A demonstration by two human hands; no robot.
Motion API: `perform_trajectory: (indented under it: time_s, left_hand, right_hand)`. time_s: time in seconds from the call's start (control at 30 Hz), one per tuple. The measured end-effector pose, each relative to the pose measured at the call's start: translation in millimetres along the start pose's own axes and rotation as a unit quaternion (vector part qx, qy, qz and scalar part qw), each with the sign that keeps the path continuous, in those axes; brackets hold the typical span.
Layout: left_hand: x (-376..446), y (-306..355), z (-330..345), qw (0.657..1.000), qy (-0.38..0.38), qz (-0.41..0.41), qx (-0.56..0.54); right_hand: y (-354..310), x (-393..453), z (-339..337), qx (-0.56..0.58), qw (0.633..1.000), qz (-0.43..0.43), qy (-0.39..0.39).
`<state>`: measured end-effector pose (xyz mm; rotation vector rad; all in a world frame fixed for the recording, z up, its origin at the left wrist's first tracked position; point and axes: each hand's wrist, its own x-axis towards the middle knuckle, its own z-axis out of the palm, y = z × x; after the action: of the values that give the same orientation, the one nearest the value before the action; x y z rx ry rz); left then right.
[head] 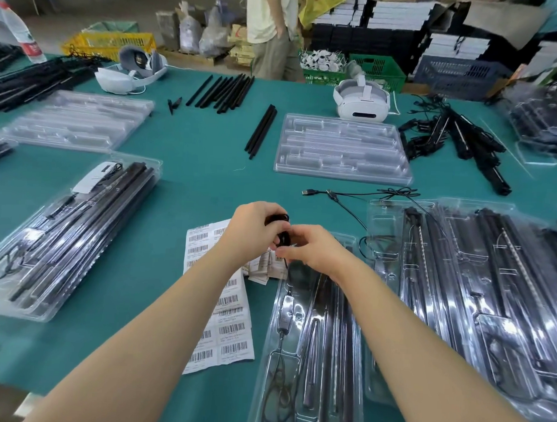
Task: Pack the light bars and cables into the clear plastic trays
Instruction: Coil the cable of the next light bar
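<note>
Coiled cable (pixel 278 226): a small black bundle held between both hands, above the far end of the near tray, which serves as the landmark here.
Filled tray, far left (pixel 65 235): a clear plastic tray with black light bars and a cable in it, lying well to the left of the near tray on the green surface (pixel 194 151).
Empty trays, left (pixel 78 118): a stack of clear trays farther back and left of the near tray.
Barcode labels (pixel 226 303): white sheets lying flat just to the left of the near tray, partly under the left forearm.
Left hand (pixel 254 229): fingers curled round the upper part of the coiled cable, gripping it.
Loose light bars (pixel 223 92): a row of black bars well beyond the near tray, with a few more (pixel 261 131) closer in.
Right hand (pixel 313 250): fingertips pinching the lower part of the same coil, directly over the near tray's far end.
Near tray (pixel 310 354): clear plastic, holding light bars, an inline controller and a looped cable.
Empty tray, centre (pixel 342 150): beyond the near tray, slightly right.
USB cable (pixel 334 197): loose on the surface between the empty centre tray and the near tray.
VR headset (pixel 361 100): white, behind the empty centre tray.
Packed trays, right (pixel 476 296): overlapping clear trays of bars just right of the near tray.
</note>
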<state>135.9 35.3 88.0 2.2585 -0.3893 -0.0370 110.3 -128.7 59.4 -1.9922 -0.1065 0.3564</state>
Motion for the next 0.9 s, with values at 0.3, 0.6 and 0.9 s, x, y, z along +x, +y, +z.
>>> perform_trajectory:
  time_s: [0.3, 0.6, 0.9]
  left_hand:
    - [-6.6, -3.0, 7.9, 0.982, 0.027, -0.091, -0.161]
    - [-11.2, -2.4, 27.0, 0.996, 0.013, -0.088, 0.017]
    - [-19.3, -3.3, 28.3, 0.996, -0.001, -0.048, 0.069]
  right_hand:
    - [6.6, 0.6, 8.7, -0.008, 0.999, 0.005, 0.049]
    - [4.8, -0.4, 23.7, -0.123, 0.985, -0.003, 0.118]
    - [32.0, -8.8, 28.0, -0.264, 0.94, -0.073, 0.202]
